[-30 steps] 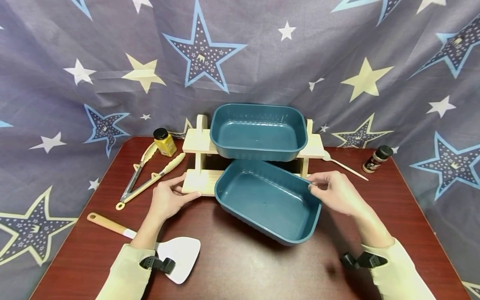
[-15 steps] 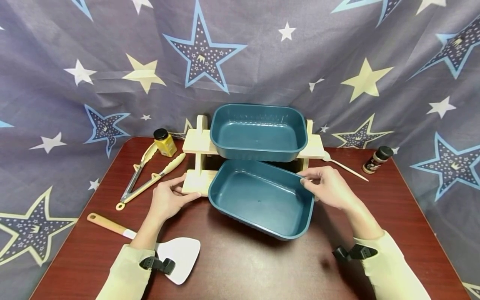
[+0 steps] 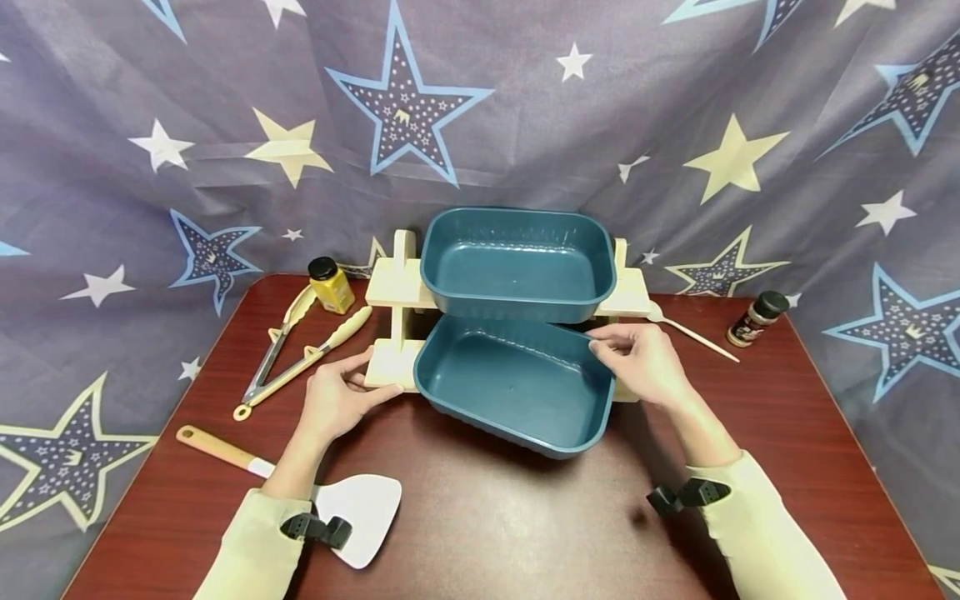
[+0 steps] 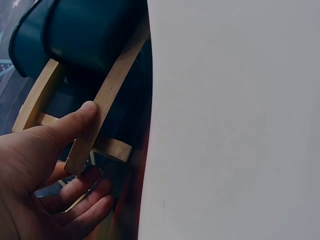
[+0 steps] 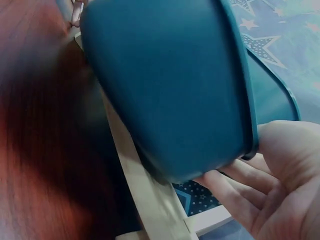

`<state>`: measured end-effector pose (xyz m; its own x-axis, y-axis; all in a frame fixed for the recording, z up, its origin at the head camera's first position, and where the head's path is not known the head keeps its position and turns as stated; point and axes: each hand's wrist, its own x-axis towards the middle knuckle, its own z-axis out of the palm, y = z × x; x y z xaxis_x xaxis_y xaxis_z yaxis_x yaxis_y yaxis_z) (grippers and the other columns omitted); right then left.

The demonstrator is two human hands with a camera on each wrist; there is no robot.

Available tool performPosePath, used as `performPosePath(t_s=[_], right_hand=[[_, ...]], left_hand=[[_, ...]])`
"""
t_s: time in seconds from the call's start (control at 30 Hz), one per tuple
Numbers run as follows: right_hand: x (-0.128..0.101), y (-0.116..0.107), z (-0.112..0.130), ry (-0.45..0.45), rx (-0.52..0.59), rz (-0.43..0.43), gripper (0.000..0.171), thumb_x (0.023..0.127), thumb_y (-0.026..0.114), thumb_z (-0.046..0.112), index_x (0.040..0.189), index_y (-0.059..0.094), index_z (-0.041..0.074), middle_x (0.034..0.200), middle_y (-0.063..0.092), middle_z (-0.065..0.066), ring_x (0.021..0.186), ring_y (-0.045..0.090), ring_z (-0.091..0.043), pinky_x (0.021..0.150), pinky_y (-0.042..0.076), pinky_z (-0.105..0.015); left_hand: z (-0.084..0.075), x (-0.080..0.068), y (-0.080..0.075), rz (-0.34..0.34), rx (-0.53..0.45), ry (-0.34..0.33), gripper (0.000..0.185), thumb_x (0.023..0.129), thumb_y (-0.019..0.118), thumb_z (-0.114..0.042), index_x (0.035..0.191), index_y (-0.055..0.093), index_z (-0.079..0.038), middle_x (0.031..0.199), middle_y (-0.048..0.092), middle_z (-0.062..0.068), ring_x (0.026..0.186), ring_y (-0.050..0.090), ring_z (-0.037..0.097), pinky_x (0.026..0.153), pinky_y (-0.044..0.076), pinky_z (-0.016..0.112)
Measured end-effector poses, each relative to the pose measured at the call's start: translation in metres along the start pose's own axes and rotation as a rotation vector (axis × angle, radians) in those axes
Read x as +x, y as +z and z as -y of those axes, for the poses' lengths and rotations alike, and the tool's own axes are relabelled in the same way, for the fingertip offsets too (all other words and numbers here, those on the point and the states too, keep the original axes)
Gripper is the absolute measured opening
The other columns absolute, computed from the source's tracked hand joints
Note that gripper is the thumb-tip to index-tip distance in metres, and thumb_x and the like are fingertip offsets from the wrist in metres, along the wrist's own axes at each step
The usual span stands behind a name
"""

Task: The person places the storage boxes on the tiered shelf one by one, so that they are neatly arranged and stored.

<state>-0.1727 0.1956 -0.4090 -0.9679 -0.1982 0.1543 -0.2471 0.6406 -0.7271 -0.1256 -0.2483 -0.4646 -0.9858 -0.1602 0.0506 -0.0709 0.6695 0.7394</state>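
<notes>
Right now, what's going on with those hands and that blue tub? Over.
Left hand holds the wooden rack at its lower shelf. Right hand pinches the lower tub by its rim, tub tilted, partly under the upper tub. Nothing blocking.

Under my right hand (image 3: 645,367): teal rectangular plastic tub (image 3: 510,385), smooth, soft sheen. Under my left hand (image 3: 337,400): pale unvarnished wooden two-tier rack (image 3: 392,364), matt, fine grain. Second teal plastic tub (image 3: 517,262) same finish. Dark red wood-grain tabletop (image 3: 487,525) glossy. Metal tongs (image 3: 288,354) shiny. Star-print cloth backdrop (image 3: 525,100) matt.
</notes>
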Motion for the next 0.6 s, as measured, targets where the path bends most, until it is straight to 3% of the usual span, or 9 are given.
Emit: performPosePath(t_s=[0.27,0.6], right_hand=[[0.003,0.010,0.004,0.038,0.019,-0.083,0.016,0.097,0.077,0.019,0.107,0.086,0.011,0.096,0.084,-0.010,0.076,0.068,0.010,0.065,0.051,-0.014],[0.010,0.016,0.006,0.093,0.045,-0.118,0.016,0.095,0.078,0.020,0.106,0.086,0.011,0.099,0.084,-0.009,0.077,0.070,0.008,0.067,0.052,-0.013]], left_hand=[[-0.001,-0.001,0.000,-0.001,0.009,-0.002,0.084,0.075,0.098,-0.043,0.146,0.066,-0.012,0.087,0.080,0.012,0.071,0.069,0.011,0.063,0.051,0.022],[0.000,-0.001,0.001,-0.013,0.026,0.007,0.085,0.074,0.098,-0.044,0.147,0.066,-0.013,0.087,0.081,0.011,0.072,0.070,0.012,0.065,0.051,0.022]])
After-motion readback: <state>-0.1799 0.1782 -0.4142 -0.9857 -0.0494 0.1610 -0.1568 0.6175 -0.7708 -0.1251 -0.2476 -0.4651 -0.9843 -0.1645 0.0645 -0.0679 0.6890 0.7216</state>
